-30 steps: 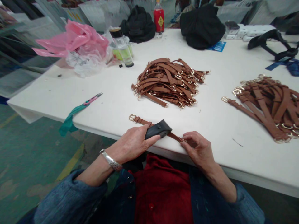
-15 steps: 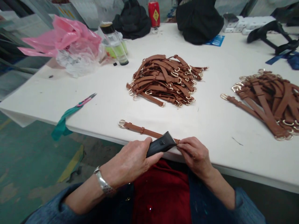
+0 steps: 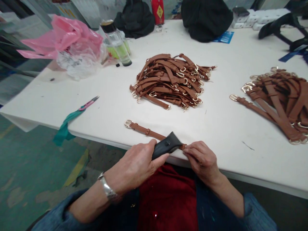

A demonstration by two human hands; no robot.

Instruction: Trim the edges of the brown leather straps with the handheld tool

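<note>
One strap (image 3: pixel 144 130) near table edge (image 3: pixel 264 179)

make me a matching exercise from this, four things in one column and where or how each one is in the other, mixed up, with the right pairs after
Column 1
1. dark handheld tool
2. single brown strap
3. pink pointed tool
4. red container

Column 2
A. at the back of the table
B. held in the left hand
C. has teal cloth trailing over the table's edge
D. one end pinched by the right hand

Right pairs: 1-B, 2-D, 3-C, 4-A
</note>
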